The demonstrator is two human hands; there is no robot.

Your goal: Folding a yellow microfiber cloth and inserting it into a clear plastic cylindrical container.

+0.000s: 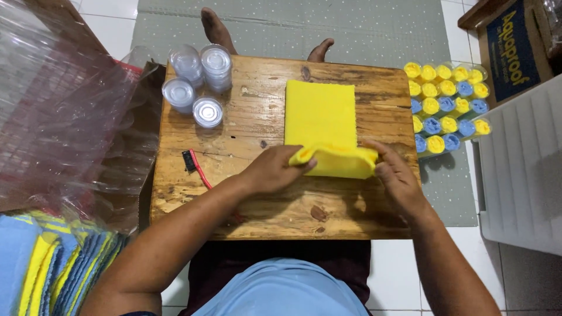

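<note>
Wooden table (246, 193), half-rolled yellow cloth (321, 111)

Single view only: head cam, sitting above seated person, looking almost straight down. Framing small wooden table (281, 205) centered, filling middle of frame, close range. Forearms entering from bottom edge, lap showing below table. Floor mat (293, 29) running along top, clutter crowding both side edges. No second view sharing anything.
</note>
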